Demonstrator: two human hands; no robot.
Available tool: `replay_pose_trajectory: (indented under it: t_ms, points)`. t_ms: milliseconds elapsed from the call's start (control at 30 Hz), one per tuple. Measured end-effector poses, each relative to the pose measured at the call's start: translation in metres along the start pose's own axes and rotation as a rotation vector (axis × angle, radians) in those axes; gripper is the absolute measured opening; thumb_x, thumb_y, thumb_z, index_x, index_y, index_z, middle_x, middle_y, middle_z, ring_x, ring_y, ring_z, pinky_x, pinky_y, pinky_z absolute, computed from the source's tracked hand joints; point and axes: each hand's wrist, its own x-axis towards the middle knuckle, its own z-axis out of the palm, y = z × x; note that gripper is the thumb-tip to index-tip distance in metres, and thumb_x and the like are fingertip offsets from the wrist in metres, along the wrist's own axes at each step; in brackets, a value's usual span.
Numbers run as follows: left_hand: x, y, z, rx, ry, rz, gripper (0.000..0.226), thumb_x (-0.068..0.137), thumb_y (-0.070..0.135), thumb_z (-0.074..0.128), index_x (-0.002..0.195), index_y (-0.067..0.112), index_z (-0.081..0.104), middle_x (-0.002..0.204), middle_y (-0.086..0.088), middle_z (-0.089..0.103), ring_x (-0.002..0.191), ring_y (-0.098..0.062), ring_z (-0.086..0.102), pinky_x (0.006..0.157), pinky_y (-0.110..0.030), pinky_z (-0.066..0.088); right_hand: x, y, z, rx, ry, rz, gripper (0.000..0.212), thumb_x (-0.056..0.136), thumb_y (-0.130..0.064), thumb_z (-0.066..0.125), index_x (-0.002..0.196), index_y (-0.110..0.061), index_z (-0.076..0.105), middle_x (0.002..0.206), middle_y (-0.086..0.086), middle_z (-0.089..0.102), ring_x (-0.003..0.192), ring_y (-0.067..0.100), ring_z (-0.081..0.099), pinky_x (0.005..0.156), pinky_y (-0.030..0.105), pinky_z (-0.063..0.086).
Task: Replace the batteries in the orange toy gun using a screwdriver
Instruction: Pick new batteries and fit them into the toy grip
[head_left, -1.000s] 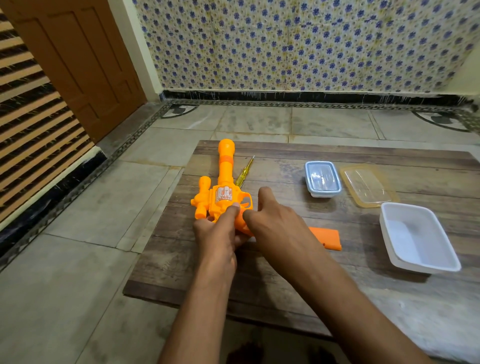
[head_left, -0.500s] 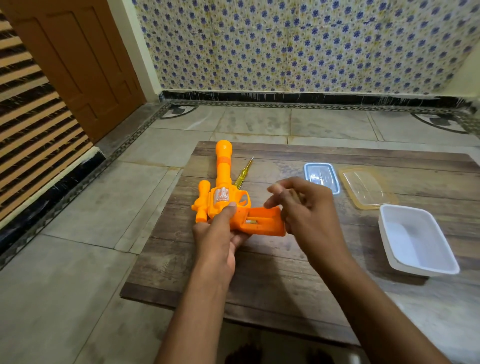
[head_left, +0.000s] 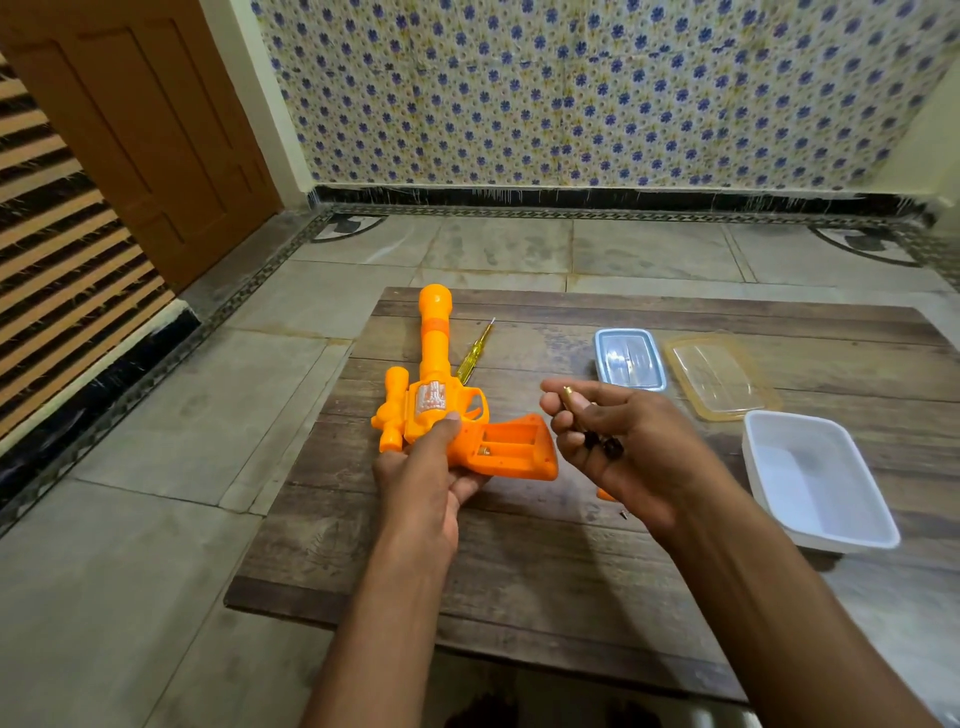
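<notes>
The orange toy gun (head_left: 434, 395) lies on the wooden table (head_left: 519, 571), barrel pointing away from me. My left hand (head_left: 431, 462) grips it at the base of the grip. The battery compartment (head_left: 511, 441) in the grip is uncovered, with a metal contact visible inside. My right hand (head_left: 618, 436) hovers just right of the grip, palm up, fingers curled around batteries (head_left: 582, 415) with a brass-coloured tip showing. A yellow screwdriver (head_left: 475, 351) rests beside the barrel. A sliver of the orange battery cover (head_left: 603, 494) peeks out under my right hand, with a small screw (head_left: 625, 514) nearby.
A small clear container with a blue rim (head_left: 629, 358), a clear yellowish lid (head_left: 719, 376) and a white rectangular tub (head_left: 818, 480) stand on the right side of the table. The tiled floor surrounds the low table; a brown door (head_left: 150, 130) is at the left.
My right hand has lifted off the grip and drawn back to the right with the batteries in it. The compartment that still held something half a second ago now looks vacant.
</notes>
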Motion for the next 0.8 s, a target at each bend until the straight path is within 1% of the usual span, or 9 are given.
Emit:
replay_pose_trajectory:
  t_ms: [100,200,300,433,500,533,600,667,800]
  points:
    - [0.002,-0.001,0.001,0.000,0.009,0.006,0.038,0.094,0.005,0.070,0.127,0.014,0.054,0.103,-0.012,0.070,0.090,-0.028,0.071,0.060,-0.044,0.059,-0.002,-0.002,-0.001,-0.008,-0.020,-0.001,0.026,0.100,0.008,0.042,0.113,0.008,0.065,0.080,0.013,0.063,0.065,0.015,0.056,0.055,0.021,0.046]
    - [0.002,-0.003,0.001,0.012,0.019,0.011,0.044,0.093,0.005,0.071,0.133,0.011,0.053,0.108,-0.014,0.070,0.093,-0.030,0.071,0.059,-0.044,0.060,-0.003,-0.002,-0.002,-0.056,-0.005,-0.050,0.023,0.104,0.003,0.041,0.112,0.003,0.062,0.078,0.013,0.056,0.065,0.019,0.057,0.060,0.025,0.046]
    - [0.002,-0.003,0.001,0.015,0.013,0.011,0.048,0.093,0.005,0.071,0.137,0.009,0.053,0.118,-0.018,0.070,0.097,-0.032,0.072,0.058,-0.043,0.062,-0.003,0.000,0.000,-0.194,0.034,-0.162,0.019,0.107,-0.003,0.043,0.115,0.001,0.060,0.075,0.011,0.058,0.058,0.020,0.060,0.049,0.025,0.043]
    - [0.002,-0.004,0.003,0.022,0.020,-0.003,0.047,0.094,0.007,0.071,0.136,0.014,0.051,0.111,-0.013,0.069,0.094,-0.030,0.070,0.062,-0.045,0.058,0.000,0.006,0.004,-0.393,0.070,-0.324,0.018,0.108,-0.009,0.045,0.114,-0.002,0.060,0.079,0.009,0.064,0.046,0.016,0.039,0.042,0.024,0.026]
    - [0.002,-0.004,0.003,0.031,0.033,-0.008,0.053,0.094,0.008,0.072,0.141,0.012,0.049,0.120,-0.015,0.067,0.101,-0.033,0.069,0.063,-0.045,0.058,0.001,0.009,0.006,-0.452,0.071,-0.397,0.018,0.108,-0.010,0.044,0.113,-0.003,0.060,0.083,0.011,0.068,0.044,0.012,0.033,0.040,0.021,0.026]
    - [0.001,-0.003,0.003,0.034,0.035,-0.009,0.055,0.094,0.008,0.072,0.144,0.013,0.048,0.123,-0.016,0.067,0.102,-0.034,0.069,0.062,-0.044,0.058,0.002,0.011,0.007,-0.487,0.071,-0.437,0.017,0.108,-0.010,0.045,0.112,-0.003,0.059,0.086,0.014,0.069,0.043,0.010,0.034,0.040,0.019,0.028]
    - [0.002,-0.003,0.003,0.032,0.038,-0.011,0.056,0.094,0.008,0.072,0.144,0.013,0.048,0.126,-0.017,0.066,0.104,-0.034,0.069,0.062,-0.044,0.058,0.004,0.014,0.009,-0.569,0.073,-0.514,0.014,0.107,-0.010,0.045,0.113,-0.003,0.056,0.090,0.018,0.072,0.044,0.002,0.043,0.044,0.015,0.034]
    - [0.003,-0.004,0.002,0.025,0.034,-0.014,0.056,0.093,0.008,0.072,0.144,0.012,0.048,0.128,-0.018,0.067,0.107,-0.036,0.069,0.064,-0.046,0.060,0.005,0.018,0.010,-0.657,0.065,-0.570,0.009,0.106,-0.010,0.047,0.111,-0.005,0.053,0.088,0.014,0.073,0.055,-0.001,0.058,0.055,0.013,0.041]
    - [0.004,-0.004,0.003,0.023,0.031,-0.021,0.058,0.094,0.007,0.072,0.145,0.011,0.046,0.129,-0.020,0.066,0.109,-0.038,0.070,0.068,-0.048,0.061,0.006,0.025,0.008,-0.806,0.028,-0.641,0.002,0.103,-0.010,0.054,0.103,-0.011,0.053,0.085,-0.001,0.076,0.084,0.005,0.071,0.076,0.025,0.056]
